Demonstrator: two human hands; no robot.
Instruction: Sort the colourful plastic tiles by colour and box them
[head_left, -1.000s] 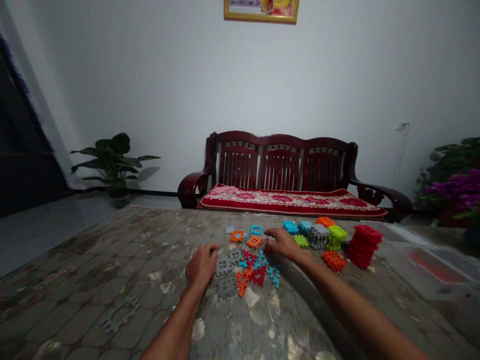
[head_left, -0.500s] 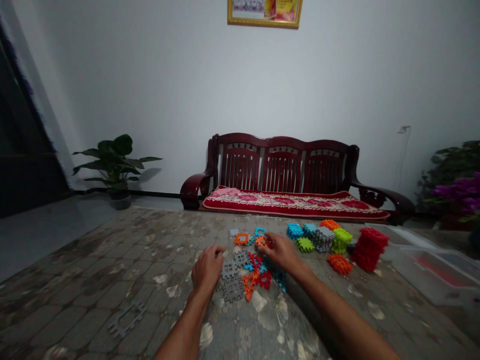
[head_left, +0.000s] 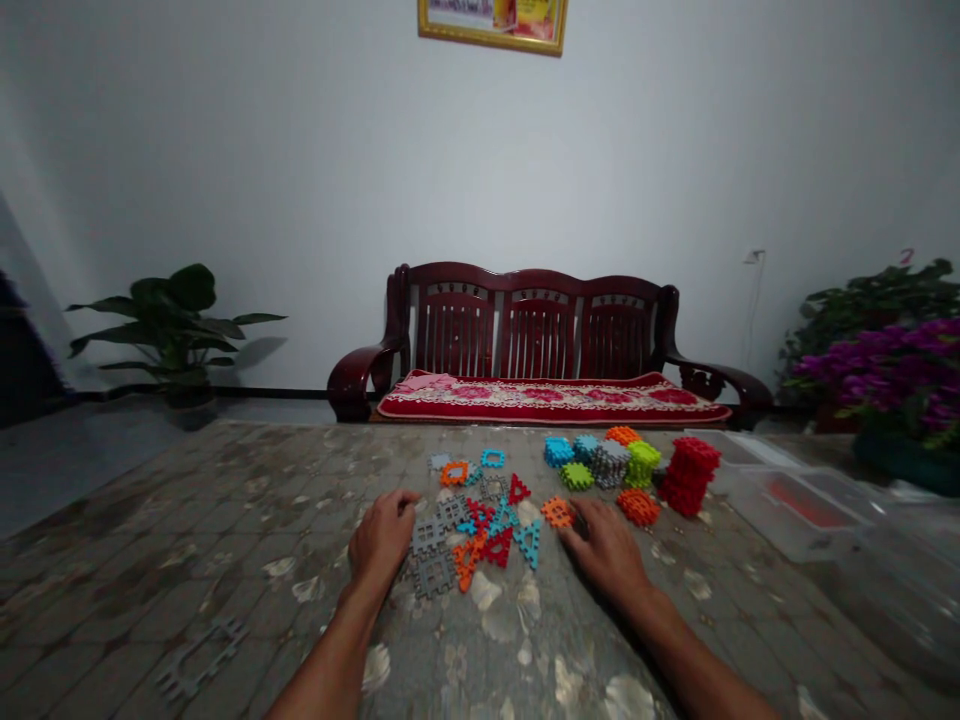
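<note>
1. From here, the right hand (head_left: 606, 545) is left of the red stack (head_left: 688, 476), fingertips at an orange square tile (head_left: 557, 513); I can't tell whether they pinch it.
2. That tile lies left of the stack, on the table (head_left: 480, 650).
3. Farther left of the stack, the left hand (head_left: 381, 535) sits beside grey tiles (head_left: 431, 537), fingers curled, their grip unclear.

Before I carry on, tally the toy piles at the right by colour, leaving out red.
Blue: 2, bright blue pile and duller blue pile
Green: 2, taller green pile and lower green pile
Orange: 2, back orange pile and front orange pile
Grey: 1, grey pile
Total: 7
</note>
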